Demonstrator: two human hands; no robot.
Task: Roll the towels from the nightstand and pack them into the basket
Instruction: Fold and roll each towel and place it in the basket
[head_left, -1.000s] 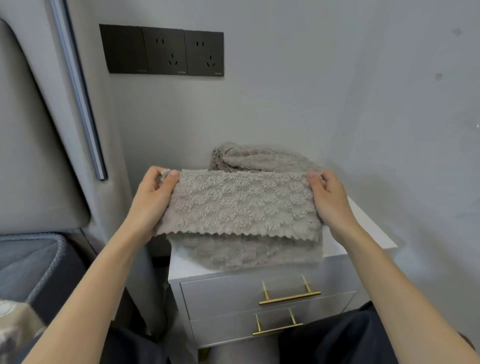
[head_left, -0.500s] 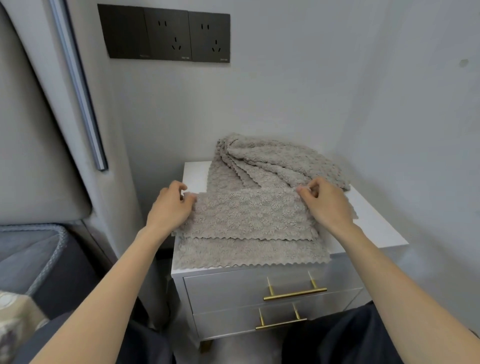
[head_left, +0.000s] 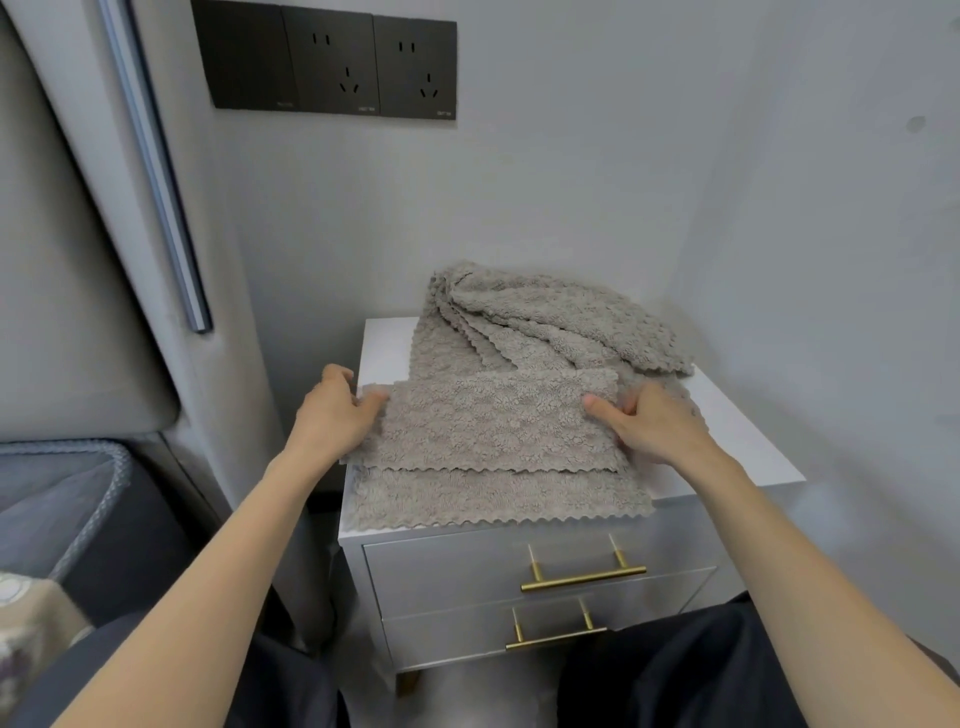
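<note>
A beige fleece towel (head_left: 493, 431) lies folded over on the front of the white nightstand (head_left: 748, 441), its lower layer reaching the front edge. My left hand (head_left: 335, 415) pinches the fold's left end between thumb and fingers. My right hand (head_left: 649, 426) grips the right end, thumb on top and fingers under the fabric. Behind them a pile of several more beige towels (head_left: 545, 317) is heaped at the back of the nightstand. No basket is in view.
The nightstand has two drawers with gold handles (head_left: 582, 571). Walls close it in behind and on the right. A padded grey headboard (head_left: 62, 312) and a bed corner (head_left: 57, 509) are on the left. Black wall sockets (head_left: 327, 62) hang above. My dark-trousered knees are below.
The towel, held up in the air a second ago, has come down onto the nightstand top and lies folded there. Both hands stayed at its two ends.
</note>
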